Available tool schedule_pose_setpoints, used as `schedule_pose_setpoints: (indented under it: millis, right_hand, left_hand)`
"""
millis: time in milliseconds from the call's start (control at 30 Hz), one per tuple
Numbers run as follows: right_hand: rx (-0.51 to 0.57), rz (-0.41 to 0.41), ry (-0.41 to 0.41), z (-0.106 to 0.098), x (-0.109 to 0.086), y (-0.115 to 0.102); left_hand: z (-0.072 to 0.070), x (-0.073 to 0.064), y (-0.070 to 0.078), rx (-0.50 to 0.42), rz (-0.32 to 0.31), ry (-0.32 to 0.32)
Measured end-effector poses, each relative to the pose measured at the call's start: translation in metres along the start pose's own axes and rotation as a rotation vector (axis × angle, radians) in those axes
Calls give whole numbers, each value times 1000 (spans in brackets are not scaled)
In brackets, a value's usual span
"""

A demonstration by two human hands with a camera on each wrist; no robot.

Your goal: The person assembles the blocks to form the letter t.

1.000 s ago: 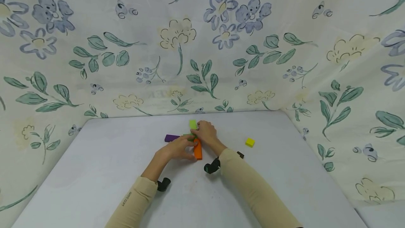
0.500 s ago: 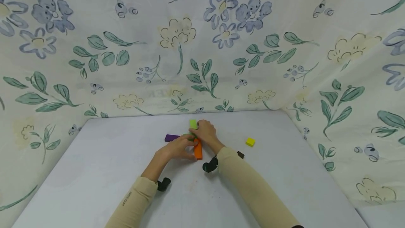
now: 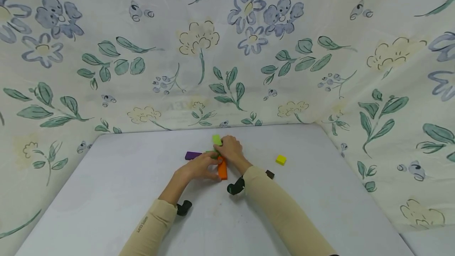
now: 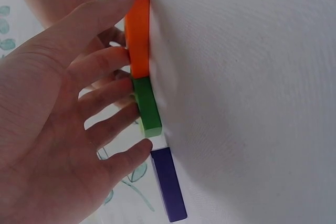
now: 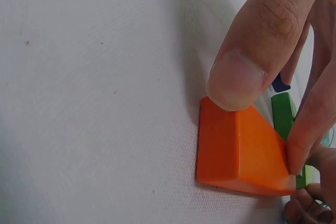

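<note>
An orange block [image 3: 222,170] lies on the table, pointing toward me. My left hand [image 3: 199,166] holds it lengthwise, thumb at the near end and index finger at the far end. Its other fingers reach along the green block [image 4: 148,107], set at the orange block's far end. My right hand [image 3: 232,149] is bent over the far side of this group, thumb and fingertips at the near end of a light green block [image 3: 217,140]. I cannot tell whether it grips that block. A purple block [image 3: 193,155] lies just left of the green one.
A yellow block [image 3: 281,160] lies on the right of the white table [image 3: 117,185]. Nearer, a small dark brown block [image 3: 270,174] shows beside the right sleeve [image 3: 277,204]. Dark wrist-worn devices stick out below both wrists. Flower-patterned cloth [image 3: 199,90] rises behind the table.
The right forearm has shifted slightly left, uncovering more of the brown block. The right thumb has moved slightly around the light green block's near end. The left hand has stayed in place.
</note>
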State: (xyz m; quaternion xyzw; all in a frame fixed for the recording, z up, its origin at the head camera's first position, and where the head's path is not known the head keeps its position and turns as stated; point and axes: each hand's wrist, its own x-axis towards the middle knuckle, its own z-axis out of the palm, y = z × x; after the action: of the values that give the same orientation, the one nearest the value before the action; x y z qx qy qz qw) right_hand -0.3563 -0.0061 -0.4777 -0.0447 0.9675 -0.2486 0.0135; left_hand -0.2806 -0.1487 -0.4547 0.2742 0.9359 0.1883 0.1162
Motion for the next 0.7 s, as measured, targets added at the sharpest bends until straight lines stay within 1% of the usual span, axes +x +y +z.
schedule_pose_setpoints:
  millis: [333, 533, 700]
  right_hand:
    - [27, -8, 0, -3, -3, -2]
    - [54, 12, 9, -3, -4, -3]
    - [69, 20, 13, -6, -7, -2]
  left_hand:
    - [1, 0, -2, 16, -10, -1]
    - [1, -1, -3, 20, -25, -3]
    - [1, 0, -2, 23, -32, -6]
